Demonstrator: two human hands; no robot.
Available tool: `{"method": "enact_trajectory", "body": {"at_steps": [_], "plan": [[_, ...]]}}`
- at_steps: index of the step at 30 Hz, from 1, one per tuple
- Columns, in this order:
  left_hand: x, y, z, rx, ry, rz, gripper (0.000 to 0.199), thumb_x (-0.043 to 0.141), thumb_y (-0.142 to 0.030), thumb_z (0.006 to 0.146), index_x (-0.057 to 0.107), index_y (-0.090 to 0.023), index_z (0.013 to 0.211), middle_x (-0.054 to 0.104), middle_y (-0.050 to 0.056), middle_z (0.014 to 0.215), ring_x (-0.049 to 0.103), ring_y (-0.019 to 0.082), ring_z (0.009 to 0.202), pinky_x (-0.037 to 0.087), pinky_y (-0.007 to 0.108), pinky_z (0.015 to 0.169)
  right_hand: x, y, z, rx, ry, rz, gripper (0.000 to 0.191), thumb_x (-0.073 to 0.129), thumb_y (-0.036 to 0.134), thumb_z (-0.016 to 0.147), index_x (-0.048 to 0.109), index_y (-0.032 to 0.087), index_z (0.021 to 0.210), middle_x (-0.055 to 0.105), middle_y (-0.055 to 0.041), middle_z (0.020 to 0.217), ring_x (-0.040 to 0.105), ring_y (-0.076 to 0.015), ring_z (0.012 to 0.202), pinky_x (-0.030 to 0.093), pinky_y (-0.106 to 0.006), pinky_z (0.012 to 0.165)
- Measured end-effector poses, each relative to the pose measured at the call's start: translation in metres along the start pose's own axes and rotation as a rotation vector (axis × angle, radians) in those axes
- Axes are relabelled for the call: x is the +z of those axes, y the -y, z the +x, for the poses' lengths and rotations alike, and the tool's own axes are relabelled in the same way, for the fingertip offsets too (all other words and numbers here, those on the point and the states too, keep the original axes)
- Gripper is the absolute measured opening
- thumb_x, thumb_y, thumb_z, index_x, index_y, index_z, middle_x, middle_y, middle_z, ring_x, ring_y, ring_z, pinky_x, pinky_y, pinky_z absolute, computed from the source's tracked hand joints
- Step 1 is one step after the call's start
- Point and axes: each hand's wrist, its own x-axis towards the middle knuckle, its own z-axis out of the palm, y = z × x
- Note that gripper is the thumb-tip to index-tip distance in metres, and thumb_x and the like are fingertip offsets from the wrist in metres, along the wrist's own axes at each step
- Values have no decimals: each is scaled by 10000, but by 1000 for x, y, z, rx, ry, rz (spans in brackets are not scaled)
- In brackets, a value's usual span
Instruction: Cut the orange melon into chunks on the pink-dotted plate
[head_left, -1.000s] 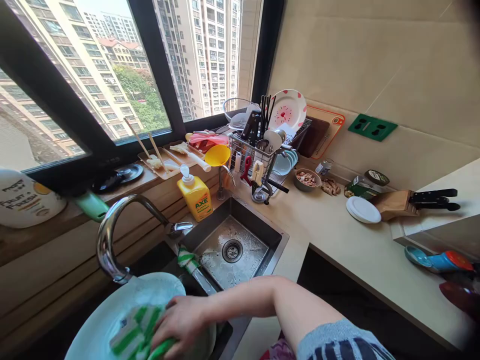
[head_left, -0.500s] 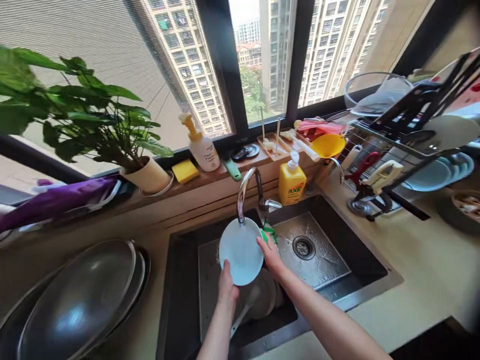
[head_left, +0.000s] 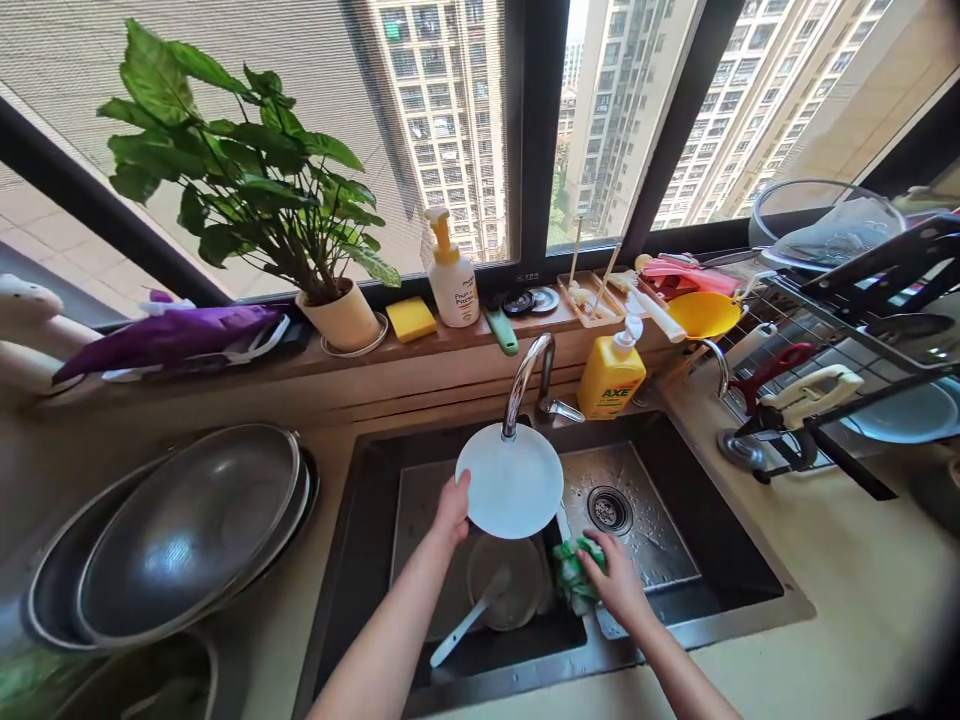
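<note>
A white plate [head_left: 514, 490] is tilted under the chrome faucet [head_left: 523, 385], above the left sink basin. My left hand [head_left: 452, 508] grips its left rim, thumb on the upper face. Over the divider between the basins, my right hand [head_left: 611, 572] is closed on a green and white cloth [head_left: 576, 572], apart from the plate. Below the plate, a round dish [head_left: 517, 605] lies in the left basin with a white spoon [head_left: 469, 622] across it. The right basin [head_left: 660, 530] shows its drain and wet drops.
Large metal woks or lids [head_left: 195, 530] are stacked on the left counter. A yellow soap bottle [head_left: 611, 375] stands behind the sink. On the ledge are a potted plant [head_left: 337, 320], a yellow sponge [head_left: 411, 319] and a pump bottle [head_left: 454, 290]. A dish rack [head_left: 847, 310] stands at right.
My right hand has left the plate's right rim and moved down and right with the cloth. The plate stays in my left hand under the faucet. The view has shifted left.
</note>
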Motion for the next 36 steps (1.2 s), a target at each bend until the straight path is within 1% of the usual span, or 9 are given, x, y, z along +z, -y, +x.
{"method": "enact_trajectory", "body": {"at_steps": [2,4,8,11,15,19,28,33,36], "plan": [[-5,-20,-6,82,49,115,204,655,-186,779,664,-79,952,714,115,846,677,193,742,538,247,654,2,12,9,-43,-81,-57,406,519,456,770,598,167,1043,633,-133,1031,580,-287,1001,432,-424,888],[-12,-37,-13,186,108,263,220,659,-236,778,671,-95,946,715,100,856,671,187,733,523,227,614,6,36,21,-22,-39,-25,454,502,493,791,545,165,1102,656,-107,919,632,-257,856,478,-393,784],[-31,-41,-20,166,145,234,269,634,-304,800,650,-107,982,715,110,861,676,217,775,535,303,706,16,90,51,170,445,233,375,293,474,895,497,172,982,615,-11,604,575,-146,445,409,-239,410],[-39,-14,-13,23,171,-5,292,637,-316,796,627,-101,993,712,135,880,672,244,849,521,366,810,14,113,68,138,575,253,283,218,329,921,458,188,872,538,37,466,514,-114,364,349,-189,355],[-26,29,3,-83,255,-85,314,664,-340,768,621,-95,960,703,147,904,665,251,869,511,386,834,-8,120,70,74,485,152,129,316,242,897,436,198,878,479,79,414,483,-98,322,331,-167,358],[2,43,12,-87,276,34,275,746,-293,682,622,-108,842,694,98,736,666,229,691,530,388,720,-37,125,47,17,340,-63,153,301,217,903,450,187,909,515,61,509,496,-78,340,319,-162,383],[51,-4,-5,19,472,255,71,712,-118,690,641,-122,689,613,-12,537,558,72,464,445,162,514,-95,139,-40,-134,-139,-482,289,366,170,862,492,173,1122,691,-77,825,654,-184,736,415,-231,607],[76,-21,-14,94,527,414,58,610,-159,776,645,-136,736,666,34,612,612,123,525,472,220,557,-134,117,-68,-230,-249,-588,370,355,173,851,473,130,1199,700,-113,838,663,-213,730,460,-264,612],[83,-25,-23,155,473,649,212,495,-292,855,650,-150,881,706,77,710,655,190,596,490,289,572,-155,103,-74,-214,-282,-590,336,342,183,871,489,148,1171,704,-103,852,669,-206,748,458,-258,622]]}}
